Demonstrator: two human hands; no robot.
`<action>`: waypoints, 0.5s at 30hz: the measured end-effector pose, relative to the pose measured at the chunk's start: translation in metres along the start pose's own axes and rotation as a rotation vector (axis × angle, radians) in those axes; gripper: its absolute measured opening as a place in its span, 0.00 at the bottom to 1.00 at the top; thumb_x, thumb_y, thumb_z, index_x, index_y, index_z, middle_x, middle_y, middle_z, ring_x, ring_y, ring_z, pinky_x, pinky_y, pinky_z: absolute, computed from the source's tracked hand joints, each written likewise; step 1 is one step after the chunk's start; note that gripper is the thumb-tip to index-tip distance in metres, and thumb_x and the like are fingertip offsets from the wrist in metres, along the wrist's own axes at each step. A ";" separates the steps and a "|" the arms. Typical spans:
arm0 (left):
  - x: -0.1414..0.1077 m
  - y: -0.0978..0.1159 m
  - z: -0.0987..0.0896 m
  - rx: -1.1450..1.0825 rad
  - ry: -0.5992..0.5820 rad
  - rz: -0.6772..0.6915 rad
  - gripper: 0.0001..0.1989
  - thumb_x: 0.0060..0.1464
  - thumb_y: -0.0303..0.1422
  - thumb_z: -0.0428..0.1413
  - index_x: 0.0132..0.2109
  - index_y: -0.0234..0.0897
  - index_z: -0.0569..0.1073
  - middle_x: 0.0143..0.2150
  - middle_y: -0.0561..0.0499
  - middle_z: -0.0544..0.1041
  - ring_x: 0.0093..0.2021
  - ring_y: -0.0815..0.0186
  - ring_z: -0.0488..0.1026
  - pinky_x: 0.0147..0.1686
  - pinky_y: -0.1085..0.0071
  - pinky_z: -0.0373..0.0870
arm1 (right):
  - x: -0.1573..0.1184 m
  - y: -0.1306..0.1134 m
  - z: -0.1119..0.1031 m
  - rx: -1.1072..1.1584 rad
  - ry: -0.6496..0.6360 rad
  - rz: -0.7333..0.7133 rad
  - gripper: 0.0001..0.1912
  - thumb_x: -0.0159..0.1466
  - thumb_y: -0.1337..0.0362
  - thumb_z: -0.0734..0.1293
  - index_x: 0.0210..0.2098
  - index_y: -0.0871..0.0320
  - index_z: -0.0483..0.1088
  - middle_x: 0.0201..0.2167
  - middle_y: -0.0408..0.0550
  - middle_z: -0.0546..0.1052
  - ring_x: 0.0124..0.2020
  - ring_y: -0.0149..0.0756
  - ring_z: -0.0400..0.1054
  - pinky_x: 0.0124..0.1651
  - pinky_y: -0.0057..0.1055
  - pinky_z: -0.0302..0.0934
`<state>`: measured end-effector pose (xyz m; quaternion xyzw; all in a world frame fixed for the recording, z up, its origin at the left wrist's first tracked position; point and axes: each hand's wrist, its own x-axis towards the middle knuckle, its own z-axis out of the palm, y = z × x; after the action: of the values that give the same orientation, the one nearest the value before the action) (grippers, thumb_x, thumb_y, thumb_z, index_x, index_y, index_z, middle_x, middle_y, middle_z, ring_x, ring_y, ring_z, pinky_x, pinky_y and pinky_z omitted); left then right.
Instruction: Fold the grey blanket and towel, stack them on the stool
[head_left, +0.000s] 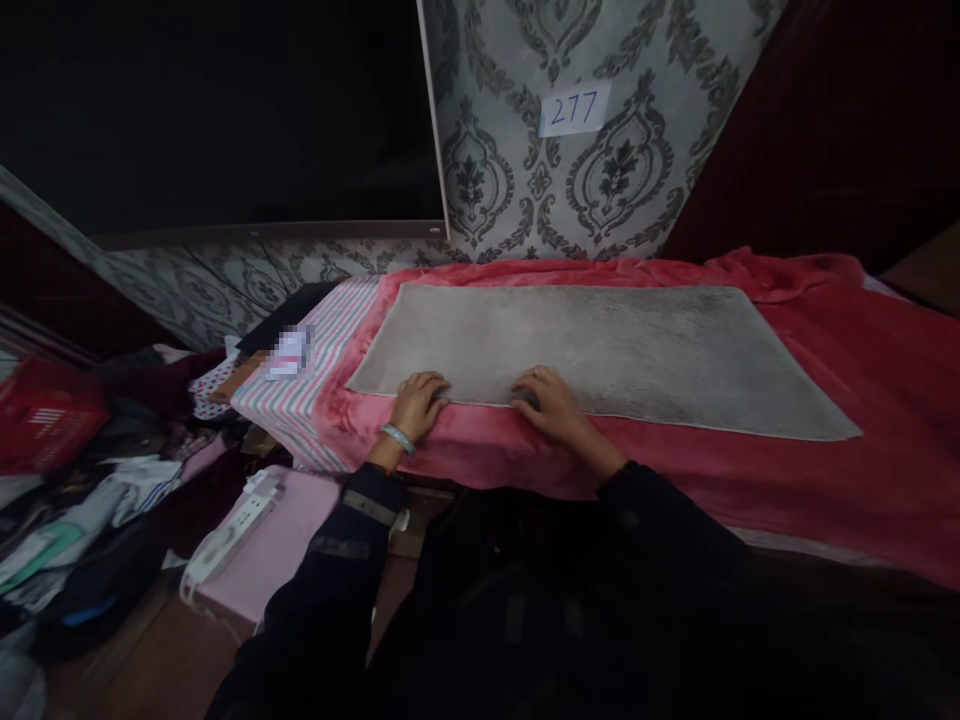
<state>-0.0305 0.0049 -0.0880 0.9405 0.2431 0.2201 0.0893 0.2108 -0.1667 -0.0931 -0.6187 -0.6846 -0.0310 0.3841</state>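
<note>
Plainly oblong grey mat (585, 345) on plush blanket (840, 490)

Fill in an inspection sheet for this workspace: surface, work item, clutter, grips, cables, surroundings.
Surface: red blanket over a striped cloth that shows at the left end.
Work item: grey mat, spread out on the blanket, near corners visible.
Clutter: heaped clothes at the far left, with a red bag-like item among them.
Grips: left grip and right grip, both bare hands, curved at the mat's near edge; whether they pinch it is unclear.
Cables: white cord hanging by the power strip, which lies on a pink surface.
Surroundings: dark screen, patterned wallpaper, and a paper marked 277.
</note>
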 end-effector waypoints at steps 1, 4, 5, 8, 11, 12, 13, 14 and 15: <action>-0.001 -0.007 -0.002 -0.015 -0.007 0.018 0.12 0.63 0.32 0.54 0.51 0.39 0.76 0.55 0.43 0.75 0.57 0.54 0.69 0.57 0.54 0.66 | 0.005 0.000 0.008 0.016 -0.018 0.008 0.06 0.65 0.66 0.67 0.42 0.55 0.74 0.40 0.51 0.75 0.45 0.45 0.67 0.49 0.42 0.63; -0.005 -0.020 -0.006 -0.007 0.010 0.058 0.12 0.64 0.31 0.51 0.50 0.38 0.77 0.53 0.43 0.76 0.55 0.56 0.70 0.57 0.55 0.67 | 0.009 0.007 0.023 0.005 -0.046 0.032 0.07 0.65 0.66 0.68 0.43 0.55 0.75 0.40 0.52 0.75 0.43 0.45 0.67 0.48 0.43 0.63; -0.006 -0.023 -0.008 0.017 0.020 0.065 0.12 0.65 0.31 0.51 0.50 0.38 0.77 0.52 0.43 0.76 0.54 0.56 0.71 0.57 0.55 0.68 | 0.008 0.010 0.026 -0.002 -0.045 0.031 0.08 0.65 0.66 0.68 0.43 0.55 0.76 0.40 0.52 0.75 0.43 0.45 0.67 0.48 0.43 0.63; -0.010 -0.027 -0.012 0.106 0.023 0.089 0.13 0.65 0.31 0.50 0.51 0.38 0.76 0.52 0.41 0.76 0.52 0.55 0.70 0.55 0.55 0.68 | 0.002 0.014 0.028 -0.009 -0.031 0.002 0.10 0.67 0.67 0.65 0.45 0.54 0.77 0.41 0.52 0.75 0.44 0.44 0.68 0.49 0.43 0.63; -0.012 -0.031 -0.015 0.183 0.021 0.063 0.13 0.65 0.29 0.49 0.49 0.38 0.77 0.48 0.41 0.75 0.49 0.54 0.69 0.50 0.55 0.69 | -0.001 0.012 0.027 -0.055 -0.024 -0.017 0.11 0.68 0.68 0.64 0.45 0.54 0.77 0.41 0.52 0.75 0.43 0.45 0.67 0.47 0.43 0.64; -0.012 -0.033 -0.016 0.198 0.022 0.045 0.12 0.65 0.29 0.49 0.48 0.38 0.77 0.46 0.41 0.75 0.48 0.53 0.69 0.49 0.55 0.68 | -0.001 0.010 0.027 -0.073 -0.023 -0.022 0.10 0.68 0.68 0.63 0.44 0.55 0.76 0.40 0.53 0.75 0.43 0.45 0.67 0.47 0.42 0.64; -0.013 -0.035 -0.016 0.207 0.025 0.028 0.12 0.65 0.29 0.49 0.46 0.38 0.77 0.44 0.41 0.75 0.47 0.53 0.69 0.47 0.55 0.68 | -0.001 0.009 0.027 -0.086 -0.023 -0.027 0.10 0.68 0.69 0.63 0.43 0.55 0.76 0.38 0.53 0.74 0.42 0.45 0.67 0.46 0.42 0.63; -0.013 -0.036 -0.016 0.210 0.028 0.017 0.11 0.65 0.29 0.49 0.44 0.38 0.77 0.43 0.42 0.75 0.46 0.53 0.68 0.47 0.55 0.68 | -0.001 0.009 0.027 -0.092 -0.024 -0.032 0.10 0.68 0.70 0.62 0.41 0.56 0.76 0.37 0.52 0.74 0.42 0.44 0.67 0.46 0.41 0.63; -0.013 -0.038 -0.016 0.209 0.030 0.013 0.11 0.65 0.30 0.49 0.43 0.38 0.77 0.42 0.42 0.74 0.45 0.53 0.68 0.46 0.56 0.68 | -0.001 0.008 0.027 -0.093 -0.028 -0.035 0.10 0.68 0.70 0.62 0.39 0.56 0.75 0.36 0.52 0.74 0.41 0.44 0.67 0.46 0.41 0.63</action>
<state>-0.0637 0.0318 -0.0895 0.9427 0.2600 0.2083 -0.0146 0.2046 -0.1515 -0.1163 -0.6241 -0.6984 -0.0610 0.3450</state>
